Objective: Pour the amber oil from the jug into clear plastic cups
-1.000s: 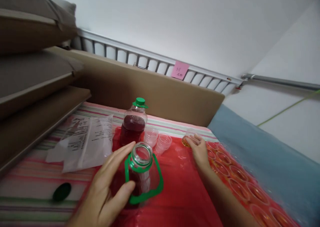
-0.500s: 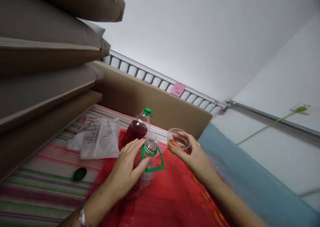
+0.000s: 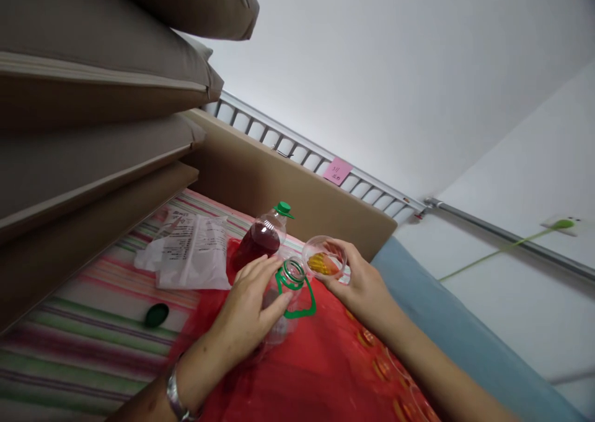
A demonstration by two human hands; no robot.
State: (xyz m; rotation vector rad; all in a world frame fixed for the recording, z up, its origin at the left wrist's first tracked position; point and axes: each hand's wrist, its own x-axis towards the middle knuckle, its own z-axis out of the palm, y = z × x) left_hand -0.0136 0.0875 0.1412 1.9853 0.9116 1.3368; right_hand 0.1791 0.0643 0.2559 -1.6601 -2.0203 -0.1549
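My left hand (image 3: 253,304) is wrapped round the neck and shoulder of a clear, uncapped bottle (image 3: 283,332) with a green ring handle (image 3: 312,304). In my right hand (image 3: 365,285) is a clear plastic cup (image 3: 325,245), tilted left with yellow liquid in it. The cup's rim is close beside the bottle mouth; I cannot tell whether they touch. Behind my left hand stands a second bottle (image 3: 258,241) of dark red liquid with a green cap. A red plastic sheet (image 3: 316,372) lies beneath.
A green cap (image 3: 157,315) and a printed plastic bag (image 3: 198,254) lie on the striped cloth (image 3: 83,347) at left. Stacked cushions (image 3: 93,112) rise at upper left. A brown board (image 3: 288,193) stands behind the bottles. Several round cups or lids (image 3: 383,367) show at right.
My right hand has brought the cup left to the bottle mouth and tilted it, and the yellow liquid has gathered inside. My left hand keeps its hold. The view has shifted slightly.
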